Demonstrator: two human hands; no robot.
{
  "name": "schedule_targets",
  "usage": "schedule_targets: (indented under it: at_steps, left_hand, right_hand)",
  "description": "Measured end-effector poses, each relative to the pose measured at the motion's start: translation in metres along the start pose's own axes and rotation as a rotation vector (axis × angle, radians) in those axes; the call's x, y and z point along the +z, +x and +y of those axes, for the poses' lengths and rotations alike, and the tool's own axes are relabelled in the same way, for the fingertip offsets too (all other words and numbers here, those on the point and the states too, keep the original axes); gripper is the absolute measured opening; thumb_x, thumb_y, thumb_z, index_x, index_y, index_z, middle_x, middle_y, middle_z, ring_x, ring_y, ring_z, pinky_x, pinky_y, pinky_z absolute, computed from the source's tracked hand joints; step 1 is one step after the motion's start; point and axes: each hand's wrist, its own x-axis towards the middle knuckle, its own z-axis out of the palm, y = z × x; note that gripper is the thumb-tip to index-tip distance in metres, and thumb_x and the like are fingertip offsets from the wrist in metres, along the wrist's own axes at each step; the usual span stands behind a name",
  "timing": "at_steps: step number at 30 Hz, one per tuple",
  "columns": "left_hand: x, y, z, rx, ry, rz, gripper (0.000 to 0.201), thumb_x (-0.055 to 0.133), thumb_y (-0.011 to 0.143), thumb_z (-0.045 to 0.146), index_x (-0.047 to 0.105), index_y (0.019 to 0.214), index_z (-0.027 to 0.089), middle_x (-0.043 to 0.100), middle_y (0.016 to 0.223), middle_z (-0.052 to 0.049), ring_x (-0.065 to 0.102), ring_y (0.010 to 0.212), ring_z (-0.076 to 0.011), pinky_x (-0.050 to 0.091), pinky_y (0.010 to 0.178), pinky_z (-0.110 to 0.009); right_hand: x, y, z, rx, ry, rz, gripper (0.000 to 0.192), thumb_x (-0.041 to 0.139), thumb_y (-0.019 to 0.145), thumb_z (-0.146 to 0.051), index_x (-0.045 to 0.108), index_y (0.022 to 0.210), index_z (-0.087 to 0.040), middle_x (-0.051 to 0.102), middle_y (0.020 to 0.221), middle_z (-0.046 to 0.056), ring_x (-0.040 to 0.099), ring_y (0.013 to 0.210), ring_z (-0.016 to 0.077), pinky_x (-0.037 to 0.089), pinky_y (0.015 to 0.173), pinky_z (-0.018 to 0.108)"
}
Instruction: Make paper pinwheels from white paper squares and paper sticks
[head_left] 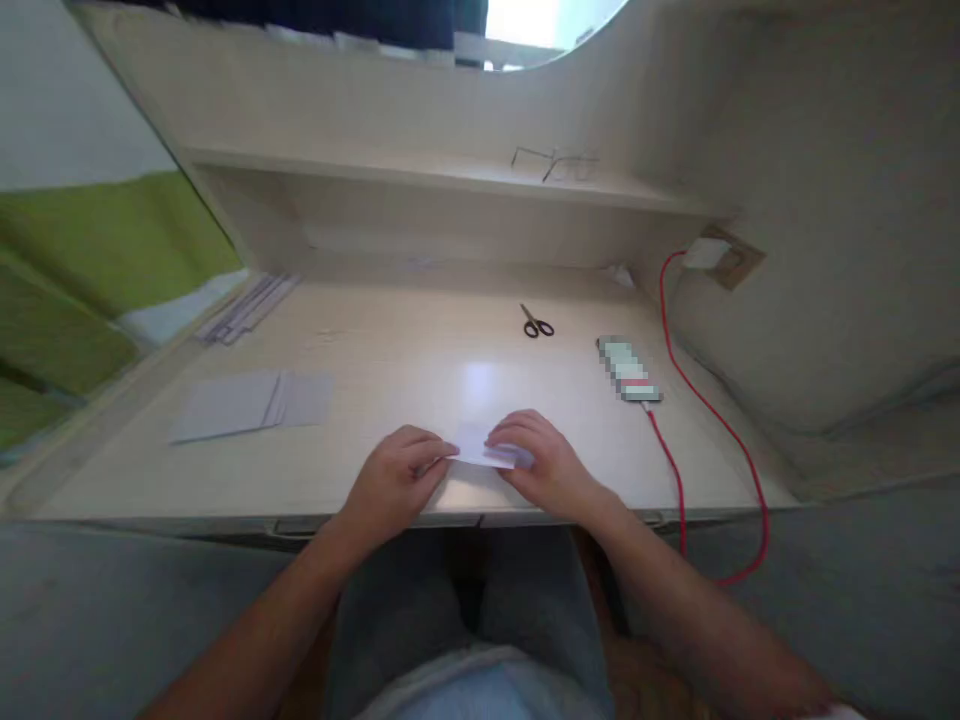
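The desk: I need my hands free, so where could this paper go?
The widest bare patch lies between the sheets and the scissors, beyond the left hand. A narrow one separates scissors and phone. Crowded: right, with phone and red cable; back left, with paper strips; front middle, with right hand and white paper.

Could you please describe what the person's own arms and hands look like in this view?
The left hand and right hand are ungloved, with no ring, watch or bracelet to be seen. Both the left forearm and right forearm are bare. A sliver of whitish fabric, possibly a sleeve edge, shows by the right arm at the bottom edge.
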Motion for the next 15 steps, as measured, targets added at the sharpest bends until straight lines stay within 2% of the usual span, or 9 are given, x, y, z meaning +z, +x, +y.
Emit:
schedule_targets:
  at_steps: [6, 11, 15]
  left_hand:
    - [0.001, 0.005, 0.012, 0.101, 0.076, -0.080, 0.012, 0.067, 0.093, 0.021, 0.078, 0.099, 0.023, 0.076, 0.105, -0.005, 0.066, 0.101, -0.0236, 0.050, 0.093, -0.041]
    - [-0.004, -0.002, 0.014, 0.074, 0.082, -0.078, 0.007, 0.070, 0.089, 0.021, 0.074, 0.095, 0.022, 0.076, 0.103, -0.004, 0.067, 0.100, -0.0238, 0.050, 0.094, -0.042]
    - [-0.004, -0.007, 0.014, 0.067, 0.085, -0.047, 0.008, 0.070, 0.089, 0.022, 0.074, 0.097, 0.023, 0.077, 0.105, -0.004, 0.068, 0.103, -0.0238, 0.049, 0.096, -0.043]
  right_hand:
    - [0.000, -0.022, -0.008, 0.051, -0.025, -0.087, 0.019, 0.066, 0.087, -0.007, 0.071, 0.097, -0.022, 0.075, 0.098, 0.005, 0.065, 0.099, 0.0234, 0.049, 0.094, 0.041]
    - [0.001, -0.016, -0.014, 0.107, -0.070, -0.113, 0.008, 0.066, 0.095, -0.019, 0.072, 0.101, -0.021, 0.075, 0.099, 0.007, 0.065, 0.098, 0.0231, 0.049, 0.092, 0.039]
    - [0.001, -0.010, -0.018, 0.177, -0.091, -0.141, 0.011, 0.061, 0.100, -0.024, 0.071, 0.095, -0.019, 0.073, 0.094, 0.007, 0.064, 0.093, 0.0220, 0.049, 0.085, 0.036]
